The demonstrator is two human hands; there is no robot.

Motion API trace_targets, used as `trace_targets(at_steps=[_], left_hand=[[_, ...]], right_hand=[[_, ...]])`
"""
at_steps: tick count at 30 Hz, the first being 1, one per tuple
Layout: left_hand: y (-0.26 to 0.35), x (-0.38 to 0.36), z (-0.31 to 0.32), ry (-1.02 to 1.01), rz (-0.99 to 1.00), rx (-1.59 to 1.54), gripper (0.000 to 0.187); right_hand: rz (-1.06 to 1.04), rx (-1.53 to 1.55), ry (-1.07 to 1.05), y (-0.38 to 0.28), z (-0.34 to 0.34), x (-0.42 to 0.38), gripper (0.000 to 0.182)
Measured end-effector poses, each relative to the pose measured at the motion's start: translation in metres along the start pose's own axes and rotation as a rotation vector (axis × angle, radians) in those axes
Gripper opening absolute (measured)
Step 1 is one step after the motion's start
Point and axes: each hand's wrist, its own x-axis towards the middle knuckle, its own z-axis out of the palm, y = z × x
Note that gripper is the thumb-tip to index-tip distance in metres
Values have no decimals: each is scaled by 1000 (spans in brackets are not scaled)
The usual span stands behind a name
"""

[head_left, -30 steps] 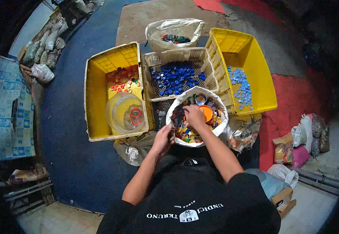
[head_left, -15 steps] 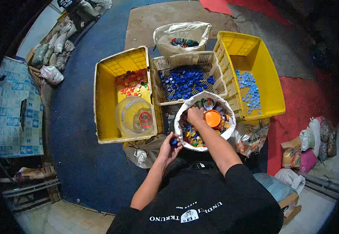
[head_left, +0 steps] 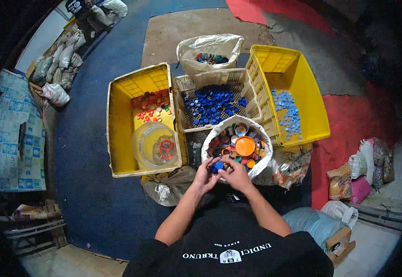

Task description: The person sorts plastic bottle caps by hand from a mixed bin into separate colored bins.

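Note:
My left hand (head_left: 203,178) is cupped around several blue bottle caps (head_left: 217,167) at the near rim of a white sack (head_left: 262,169). My right hand (head_left: 237,176) meets it there, thumb and fingers closed at the right side of the same blue caps. Inside the sack lie mixed bottle caps of many colours, with a large orange lid (head_left: 245,146) on top. Just behind the sack, a cream crate (head_left: 195,127) holds dark blue caps (head_left: 212,104).
On the left a yellow bin (head_left: 118,134) holds red caps (head_left: 151,102) and a clear plastic jug (head_left: 146,145). To the right, another yellow bin (head_left: 309,101) contains light blue caps (head_left: 288,113). A further white sack (head_left: 201,46) of caps stands behind the crate.
My right hand has come out of the sack and back to my left hand. The left hand has shifted slightly right to the sack's near rim. The camera view has shifted a little.

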Motion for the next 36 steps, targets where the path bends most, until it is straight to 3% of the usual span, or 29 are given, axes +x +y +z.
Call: trace_targets(at_steps=[4, 6, 8, 10, 12, 14, 16, 18, 20, 22, 23, 24, 26, 27, 28, 30, 31, 34, 36], left_hand=[[6, 20, 4, 84, 39, -47, 35], [31, 35, 15, -46, 133, -79, 36], [71, 51, 44, -283, 203, -123, 50], [98, 35, 98, -91, 309, -101, 71], [109, 26, 108, 14, 313, -74, 84], [109, 34, 85, 142, 307, -45, 80], [88, 21, 55, 41, 500, 203, 70], [63, 18, 20, 37, 637, 410, 35], [34, 8, -4, 71, 795, 781, 22], [4, -14, -2, -20, 674, 945, 19], [-10, -5, -22, -105, 610, 1175, 25], [-15, -13, -18, -160, 746, 1649, 39], [-35, -19, -22, -221, 1048, 2053, 55], [-42, -12, -38, -244, 957, 2294, 51], [-45, -8, -43, -246, 952, 2288, 51], [-46, 1, -49, -351, 555, 2559, 37], [-41, -6, -34, -367, 540, 2550, 24], [-33, -11, -20, -362, 447, 2567, 20], [-29, -16, -10, -384, 428, 2615, 24]], right_hand=[[58, 75, -20, -1, 10, 15, 43], [-75, -9, 44, -6, 8, 47, 38], [-34, 265, 16, -38, -5, 75, 50], [-135, 393, 130, -44, -15, 99, 55], [-190, 167, 225, -40, -31, 109, 51], [-176, 153, 296, -42, -47, 93, 45], [-138, 64, 351, -14, -58, 77, 38], [-164, -188, 374, 20, -64, 56, 34], [57, -119, 311, 29, -60, 31, 32], [-27, -214, 294, 60, -50, 22, 30], [-3, -249, 254, 72, -47, 18, 31], [21, -284, 212, 68, -43, 16, 33], [50, -343, 156, 84, -31, 24, 40], [27, -414, 85, 83, -26, 24, 40], [0, -485, 13, 80, -21, 24, 40], [-49, -594, -116, 75, -13, 24, 36], [-70, -726, -89, 84, -5, 22, 27], [34, -907, -272, 94, -11, 30, 25], [19, -855, -253, 93, -18, 32, 21]])
